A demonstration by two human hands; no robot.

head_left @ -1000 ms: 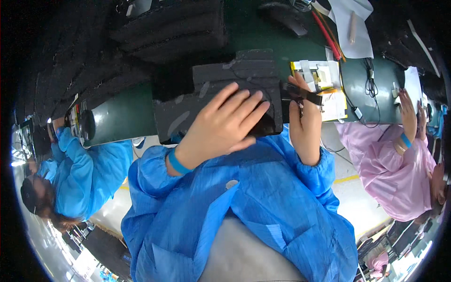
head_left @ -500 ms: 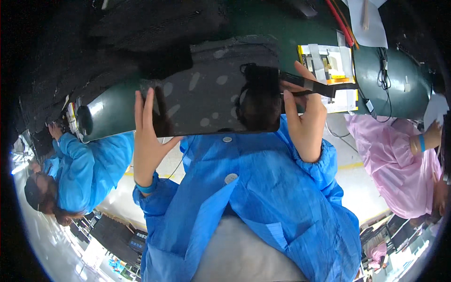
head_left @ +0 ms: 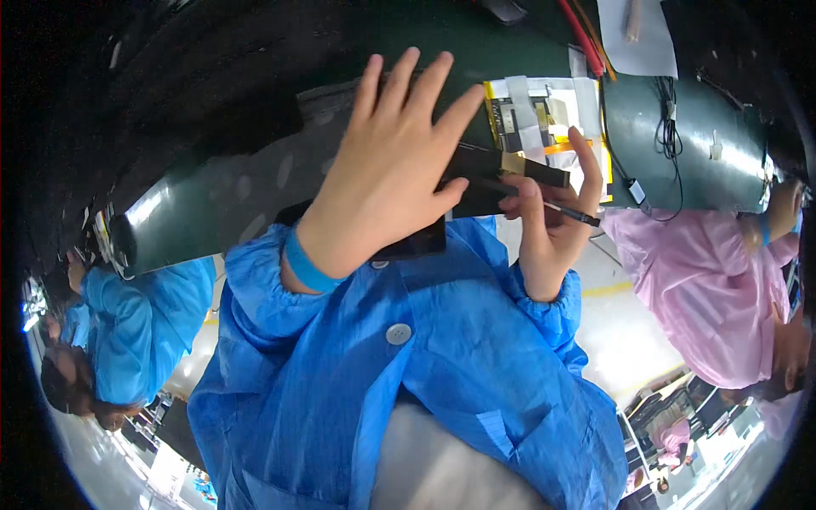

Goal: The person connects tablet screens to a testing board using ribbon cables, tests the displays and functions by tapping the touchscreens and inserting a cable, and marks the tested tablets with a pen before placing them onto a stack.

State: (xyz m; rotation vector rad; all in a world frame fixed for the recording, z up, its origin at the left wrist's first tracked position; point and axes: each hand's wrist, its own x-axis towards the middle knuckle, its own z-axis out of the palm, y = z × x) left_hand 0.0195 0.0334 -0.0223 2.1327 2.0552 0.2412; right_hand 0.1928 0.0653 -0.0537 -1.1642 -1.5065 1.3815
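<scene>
A dark glossy flat panel lies at the table's near edge, mostly covered by my left hand. That hand is spread open across it, palm down, thumb and fingers apart. From the panel's right side runs a black flat ribbon cable with a gold-coloured patch. Beside the cable, my right hand is closed around a thin dark pen-like tool, its index finger raised. The tool's front end reaches toward the cable; whether they touch I cannot tell.
Beyond my right hand lies a taped white board with yellow edges. Farther right are a coiled black cable, red tubing and a white sheet. People in blue and pink sit on either side.
My left hand has moved from the panel's left edge across its surface to the right. The pen-like tool now shows plainly in my right hand. The whole view has shifted slightly.
</scene>
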